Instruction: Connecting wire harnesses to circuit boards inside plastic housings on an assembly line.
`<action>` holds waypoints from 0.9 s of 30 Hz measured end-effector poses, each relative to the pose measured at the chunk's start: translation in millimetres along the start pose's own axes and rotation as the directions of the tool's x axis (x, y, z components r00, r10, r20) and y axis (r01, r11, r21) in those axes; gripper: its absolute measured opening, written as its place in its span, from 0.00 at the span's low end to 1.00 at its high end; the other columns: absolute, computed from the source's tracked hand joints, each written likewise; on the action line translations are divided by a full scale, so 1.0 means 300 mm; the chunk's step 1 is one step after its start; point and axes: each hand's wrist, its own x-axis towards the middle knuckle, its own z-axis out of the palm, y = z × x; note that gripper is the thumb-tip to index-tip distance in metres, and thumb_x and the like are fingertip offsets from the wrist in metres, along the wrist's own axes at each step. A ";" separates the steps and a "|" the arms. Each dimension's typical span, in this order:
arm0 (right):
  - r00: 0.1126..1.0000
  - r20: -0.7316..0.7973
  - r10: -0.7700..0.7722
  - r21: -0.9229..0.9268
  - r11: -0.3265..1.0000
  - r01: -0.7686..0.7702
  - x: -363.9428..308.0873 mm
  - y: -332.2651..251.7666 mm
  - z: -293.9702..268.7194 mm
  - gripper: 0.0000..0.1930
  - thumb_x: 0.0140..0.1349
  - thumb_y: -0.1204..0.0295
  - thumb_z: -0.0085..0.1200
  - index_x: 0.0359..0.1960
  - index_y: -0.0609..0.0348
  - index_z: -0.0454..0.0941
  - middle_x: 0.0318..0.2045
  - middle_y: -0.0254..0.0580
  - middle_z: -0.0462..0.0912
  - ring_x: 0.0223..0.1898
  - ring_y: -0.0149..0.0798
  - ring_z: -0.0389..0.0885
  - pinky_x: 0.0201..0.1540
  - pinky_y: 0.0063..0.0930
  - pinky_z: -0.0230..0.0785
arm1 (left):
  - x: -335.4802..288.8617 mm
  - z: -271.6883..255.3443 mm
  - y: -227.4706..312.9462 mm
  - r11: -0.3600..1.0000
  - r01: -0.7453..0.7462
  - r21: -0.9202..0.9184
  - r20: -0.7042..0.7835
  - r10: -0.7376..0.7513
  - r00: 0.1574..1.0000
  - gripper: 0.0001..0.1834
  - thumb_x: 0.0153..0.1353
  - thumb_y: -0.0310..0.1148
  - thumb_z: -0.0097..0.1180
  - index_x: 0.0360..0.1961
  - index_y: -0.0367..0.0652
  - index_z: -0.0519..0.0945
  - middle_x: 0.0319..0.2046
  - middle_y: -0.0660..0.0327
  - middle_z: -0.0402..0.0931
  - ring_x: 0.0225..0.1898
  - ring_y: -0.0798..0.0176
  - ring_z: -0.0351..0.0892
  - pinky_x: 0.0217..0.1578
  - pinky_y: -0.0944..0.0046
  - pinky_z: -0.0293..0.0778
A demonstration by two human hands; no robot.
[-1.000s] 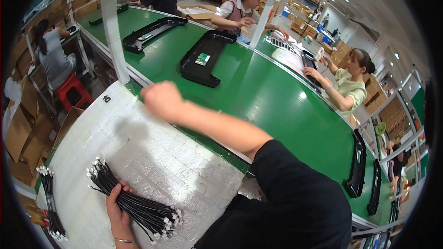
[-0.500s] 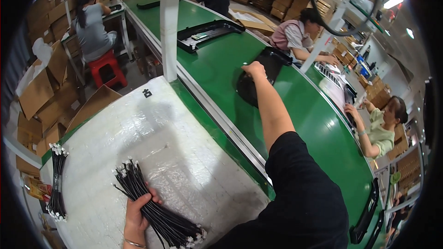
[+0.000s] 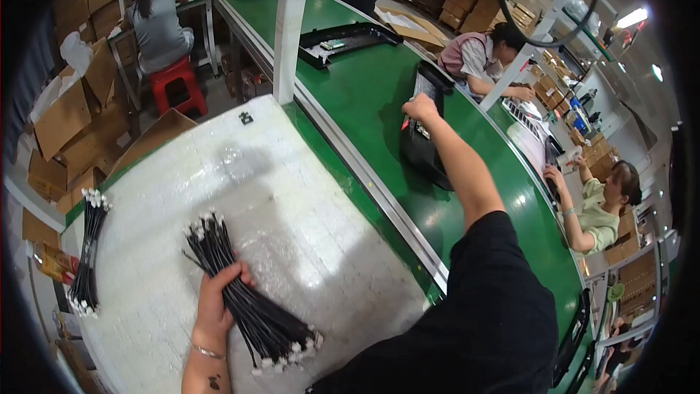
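Note:
My left hand (image 3: pixel 221 293) is closed around the middle of a thick bundle of black cables (image 3: pixel 271 325) with small white connectors at both ends. It holds the bundle over a white, plastic-covered worktable (image 3: pixel 313 233). Stretched out over the green conveyor belt, my right hand (image 3: pixel 421 108) grips the near edge of a long black plastic housing (image 3: pixel 424 164). That housing is tipped up on its side, and part of its inside shows beyond my fingers. At the table's left edge lies a second bundle of black cables (image 3: pixel 90 255).
A white post (image 3: pixel 290 36) and a metal rail (image 3: pixel 364 182) stand between table and belt. Another black housing (image 3: pixel 350 41) lies farther up the belt. Co-workers sit along both sides; a red stool (image 3: pixel 179 87) and cardboard boxes (image 3: pixel 73 113) are at left.
The black housing has been tilted up in my right hand, so its inside now shows. My left hand with the cable bundle appears higher in the picture as the view shifts.

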 end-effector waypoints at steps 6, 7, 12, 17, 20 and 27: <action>0.774 0.040 -0.632 0.203 0.763 0.613 -0.678 0.019 -0.318 0.14 0.43 0.65 0.58 0.21 0.65 0.74 0.15 0.49 0.74 0.21 0.39 0.77 0.28 0.33 0.68 | -0.042 -0.022 0.064 0.957 0.108 -0.270 0.040 -0.101 0.994 0.10 0.54 0.25 0.51 0.39 0.42 0.70 0.21 0.65 0.65 0.21 0.71 0.67 0.25 0.68 0.69; 0.677 0.060 -0.734 0.325 0.655 0.682 -0.800 0.017 -0.330 0.11 0.47 0.70 0.57 0.24 0.67 0.72 0.18 0.43 0.71 0.22 0.31 0.68 0.28 0.30 0.64 | -0.064 -0.014 0.096 0.945 0.100 -0.311 0.075 -0.081 0.994 0.09 0.55 0.25 0.51 0.38 0.43 0.70 0.20 0.66 0.64 0.21 0.72 0.65 0.25 0.69 0.68; 0.123 0.180 -0.976 0.293 0.173 0.940 -1.138 -0.054 -0.341 0.09 0.49 0.71 0.55 0.25 0.61 0.67 0.18 0.45 0.71 0.20 0.49 0.72 0.22 0.37 0.65 | -0.383 0.181 0.248 0.876 -0.165 -0.453 0.347 0.344 0.872 0.15 0.59 0.27 0.42 0.48 0.40 0.62 0.19 0.69 0.55 0.16 0.77 0.55 0.22 0.73 0.59; -0.089 0.219 -0.972 0.282 -0.024 0.959 -1.231 -0.212 -0.225 0.11 0.51 0.70 0.54 0.25 0.65 0.68 0.25 0.46 0.72 0.23 0.49 0.76 0.23 0.37 0.70 | -0.426 0.190 0.205 0.949 -0.191 -0.251 0.329 0.269 0.905 0.17 0.57 0.26 0.44 0.49 0.41 0.62 0.19 0.68 0.55 0.17 0.75 0.57 0.23 0.72 0.60; -0.105 -0.088 -0.991 0.218 -0.122 0.968 -1.265 -0.312 -0.257 0.10 0.48 0.72 0.54 0.23 0.65 0.67 0.27 0.45 0.69 0.21 0.46 0.75 0.21 0.34 0.70 | -0.383 0.177 0.177 0.970 -0.123 -0.208 0.275 0.179 0.945 0.13 0.59 0.27 0.45 0.46 0.41 0.67 0.21 0.67 0.59 0.20 0.74 0.59 0.25 0.71 0.63; 0.074 -0.247 -0.966 -0.193 0.124 0.973 -1.303 -0.424 -0.190 0.10 0.42 0.74 0.52 0.26 0.63 0.66 0.23 0.40 0.68 0.21 0.36 0.75 0.17 0.25 0.68 | -0.315 0.177 0.095 0.991 -0.132 0.019 0.161 0.127 0.979 0.13 0.54 0.27 0.57 0.40 0.40 0.70 0.33 0.56 0.77 0.22 0.69 0.70 0.26 0.69 0.71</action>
